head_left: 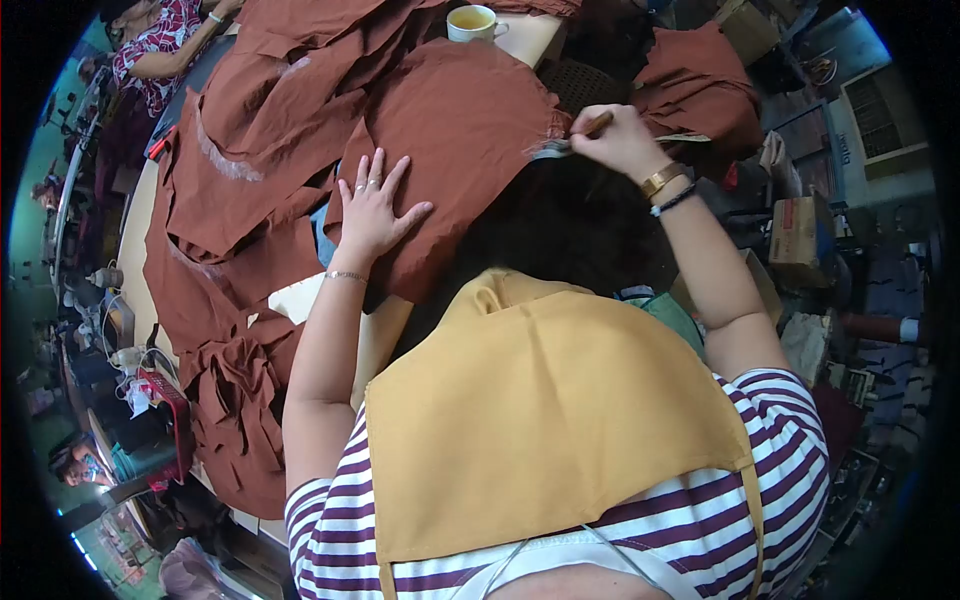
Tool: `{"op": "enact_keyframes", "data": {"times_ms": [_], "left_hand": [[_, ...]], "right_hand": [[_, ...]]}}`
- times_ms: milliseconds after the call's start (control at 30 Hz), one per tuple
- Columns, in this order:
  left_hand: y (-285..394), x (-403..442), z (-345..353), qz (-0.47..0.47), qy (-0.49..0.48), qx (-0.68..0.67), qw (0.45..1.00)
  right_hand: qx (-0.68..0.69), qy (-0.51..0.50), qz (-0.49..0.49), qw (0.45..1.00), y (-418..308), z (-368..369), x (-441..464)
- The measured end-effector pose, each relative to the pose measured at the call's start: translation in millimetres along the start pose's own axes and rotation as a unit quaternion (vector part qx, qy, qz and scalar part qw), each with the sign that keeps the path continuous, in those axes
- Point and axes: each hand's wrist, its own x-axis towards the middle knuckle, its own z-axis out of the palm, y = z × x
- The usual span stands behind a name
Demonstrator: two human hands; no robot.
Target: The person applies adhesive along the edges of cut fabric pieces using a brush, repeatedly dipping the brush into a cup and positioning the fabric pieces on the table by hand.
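My left hand (pixel 376 207) lies on a rust-brown cloth piece (pixel 450 130), its fingers spread and pressing it down. At the cloth's right edge, my right hand (pixel 615 140) is closed round a brush (pixel 597 125) with a wooden handle. Pale bristles or a pale tip touch the frayed, whitish edge of the cloth. More rust-brown cloth (pixel 260 120) lies in layers to the left, with a whitish streak along one edge.
A cup (pixel 472 24) with yellowish liquid stands beyond the cloth. Another person (pixel 165 60) is at the upper left. More brown cloth (pixel 700 90) hangs at the upper right, near a cardboard box (pixel 795 240). A red basket (pixel 170 415) is at the left.
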Motion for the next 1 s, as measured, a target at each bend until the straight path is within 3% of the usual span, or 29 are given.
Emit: {"op": "enact_keyframes", "data": {"times_ms": [33,167,200,300,333,367,433,500,600,633,700,767,833,967,1000], "left_hand": [[-1,2,0,0.001,0.0,-0.003,1.0],[-4,5,4,0.011,0.012,0.0,1.0],[-3,5,2,0.012,0.014,0.006,1.0],[-9,5,3,0.044,0.059,0.018,0.997],[-8,4,6,0.057,0.082,0.017,0.995],[-7,2,8,0.048,0.063,-0.001,0.997],[1,-3,13,0.032,0.027,-0.037,0.998],[7,-12,11,0.014,0.023,-0.057,0.998],[7,-10,4,0.029,0.021,-0.017,0.999],[6,-10,4,0.032,0.021,-0.015,0.999],[2,-10,4,0.033,0.018,-0.016,0.999],[2,-6,3,0.035,0.012,-0.025,0.999],[2,-6,4,0.038,0.016,-0.031,0.999],[-2,-4,8,0.038,0.021,-0.032,0.999],[-3,-7,9,0.033,0.027,-0.038,0.998]], "right_hand": [[-0.142,-0.022,0.046,0.989,-1,-12,3],[0.046,0.042,-0.035,0.997,-28,16,1],[0.074,-0.006,-0.049,0.996,-28,27,-1],[0.027,-0.026,0.01,0.999,-14,9,-6],[-0.156,-0.047,0.053,0.985,-10,-3,-5],[-0.16,-0.054,0.06,0.984,-4,-8,-6],[-0.041,0.033,0.0,0.999,-29,3,-9],[0.062,0.015,-0.028,0.998,-42,29,-8],[0.049,0.014,-0.03,0.998,-35,29,-16],[0.004,-0.031,0.047,0.998,-28,14,-15],[-0.074,-0.036,0.064,0.995,-26,5,-17],[0.02,0.044,-0.014,0.999,-43,26,-17],[0.094,0.016,-0.039,0.995,-63,48,-19],[-0.048,-0.052,0.013,0.997,-44,23,-21],[-0.007,-0.061,0.053,0.997,-47,20,-22]]}}
